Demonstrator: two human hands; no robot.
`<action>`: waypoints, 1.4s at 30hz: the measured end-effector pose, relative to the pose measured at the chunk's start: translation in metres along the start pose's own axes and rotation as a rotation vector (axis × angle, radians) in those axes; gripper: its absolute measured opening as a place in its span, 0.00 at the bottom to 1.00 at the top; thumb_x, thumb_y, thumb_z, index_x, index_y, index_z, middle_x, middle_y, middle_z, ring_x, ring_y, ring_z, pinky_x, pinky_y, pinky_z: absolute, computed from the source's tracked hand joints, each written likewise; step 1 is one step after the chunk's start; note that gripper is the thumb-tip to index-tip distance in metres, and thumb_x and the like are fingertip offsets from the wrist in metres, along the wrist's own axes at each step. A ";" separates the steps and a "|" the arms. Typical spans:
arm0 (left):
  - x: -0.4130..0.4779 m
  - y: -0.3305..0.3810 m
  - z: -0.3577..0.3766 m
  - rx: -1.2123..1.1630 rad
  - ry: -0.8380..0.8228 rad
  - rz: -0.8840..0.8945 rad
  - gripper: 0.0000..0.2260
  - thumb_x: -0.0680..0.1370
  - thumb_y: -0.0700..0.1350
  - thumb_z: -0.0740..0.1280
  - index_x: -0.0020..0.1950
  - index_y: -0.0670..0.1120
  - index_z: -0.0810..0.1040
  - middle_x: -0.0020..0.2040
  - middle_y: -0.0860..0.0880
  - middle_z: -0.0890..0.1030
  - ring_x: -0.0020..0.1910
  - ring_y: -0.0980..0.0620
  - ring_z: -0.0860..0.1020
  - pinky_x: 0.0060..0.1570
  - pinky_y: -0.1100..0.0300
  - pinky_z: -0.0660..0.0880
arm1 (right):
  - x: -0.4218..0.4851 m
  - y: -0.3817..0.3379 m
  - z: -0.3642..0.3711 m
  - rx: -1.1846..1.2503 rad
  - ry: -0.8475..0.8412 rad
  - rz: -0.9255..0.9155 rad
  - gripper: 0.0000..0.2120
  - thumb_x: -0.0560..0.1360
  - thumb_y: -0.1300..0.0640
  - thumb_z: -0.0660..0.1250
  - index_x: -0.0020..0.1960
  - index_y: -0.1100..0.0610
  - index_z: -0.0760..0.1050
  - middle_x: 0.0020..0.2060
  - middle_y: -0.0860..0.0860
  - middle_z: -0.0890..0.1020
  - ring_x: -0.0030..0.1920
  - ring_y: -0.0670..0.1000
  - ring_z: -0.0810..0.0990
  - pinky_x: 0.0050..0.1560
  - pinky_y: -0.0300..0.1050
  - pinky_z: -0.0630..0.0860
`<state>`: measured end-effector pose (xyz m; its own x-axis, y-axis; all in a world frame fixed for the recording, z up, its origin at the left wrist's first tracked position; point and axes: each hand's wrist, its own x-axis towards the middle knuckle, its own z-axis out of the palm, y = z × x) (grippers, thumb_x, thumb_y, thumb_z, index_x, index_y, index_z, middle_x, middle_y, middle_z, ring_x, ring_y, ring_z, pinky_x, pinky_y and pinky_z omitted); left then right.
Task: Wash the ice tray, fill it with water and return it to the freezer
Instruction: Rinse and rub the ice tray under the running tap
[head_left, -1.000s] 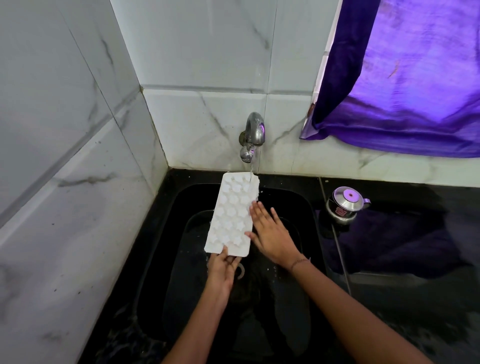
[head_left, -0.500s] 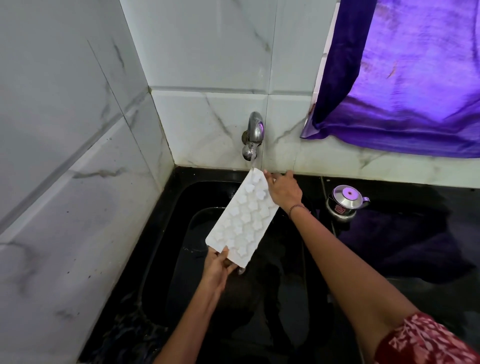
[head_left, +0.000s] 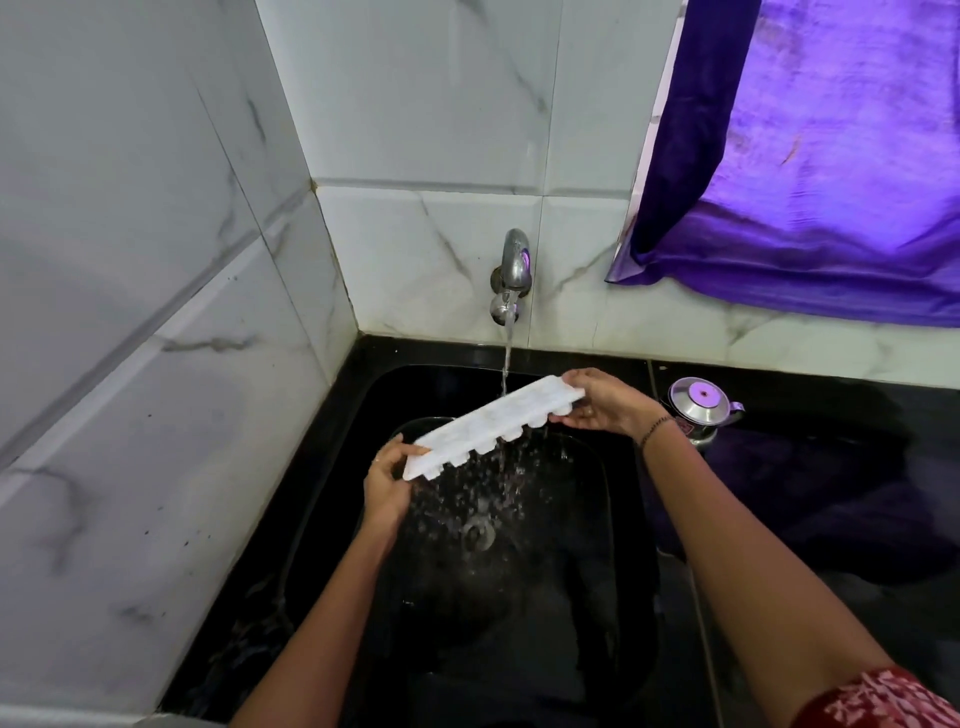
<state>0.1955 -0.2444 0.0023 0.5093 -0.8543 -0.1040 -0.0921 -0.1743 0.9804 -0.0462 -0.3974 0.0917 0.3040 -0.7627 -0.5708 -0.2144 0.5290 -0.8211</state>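
Left hand and right hand grip the ice tray ends under the running tap.

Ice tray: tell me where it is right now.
In the head view the ice tray is held over the black sink, under the running tap, with the left hand and right hand gripping its ends.

Two bare forearms in view, no gloves. Right wrist carries a thin dark beaded bracelet. Right upper arm shows the edge of a short red sleeve with a white leaf-like print. Left arm uncovered as far as the frame edge. Rings: cannot tell.
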 end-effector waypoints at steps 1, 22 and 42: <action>0.002 0.004 0.001 -0.025 -0.003 -0.011 0.17 0.67 0.29 0.73 0.48 0.48 0.80 0.64 0.46 0.73 0.53 0.55 0.77 0.54 0.65 0.76 | 0.001 0.006 -0.003 0.043 0.004 -0.040 0.10 0.80 0.56 0.60 0.59 0.56 0.65 0.43 0.56 0.79 0.35 0.52 0.82 0.33 0.42 0.81; 0.029 0.019 0.012 -0.264 -0.243 -0.311 0.07 0.81 0.45 0.58 0.57 0.51 0.73 0.50 0.48 0.81 0.45 0.50 0.81 0.37 0.54 0.78 | 0.055 -0.068 0.038 -0.550 0.352 -0.349 0.22 0.78 0.45 0.60 0.58 0.64 0.74 0.55 0.60 0.79 0.57 0.59 0.77 0.56 0.48 0.73; 0.072 0.027 0.009 -0.251 -0.278 -0.266 0.09 0.80 0.42 0.61 0.59 0.48 0.74 0.51 0.47 0.82 0.48 0.48 0.82 0.44 0.51 0.81 | 0.122 -0.093 0.046 -0.449 0.048 -0.222 0.09 0.78 0.54 0.63 0.46 0.60 0.74 0.38 0.57 0.77 0.37 0.56 0.79 0.41 0.47 0.73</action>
<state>0.2220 -0.3156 0.0202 0.2350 -0.9008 -0.3652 0.2381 -0.3110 0.9201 0.0539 -0.5230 0.0983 0.3467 -0.8605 -0.3733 -0.5307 0.1482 -0.8345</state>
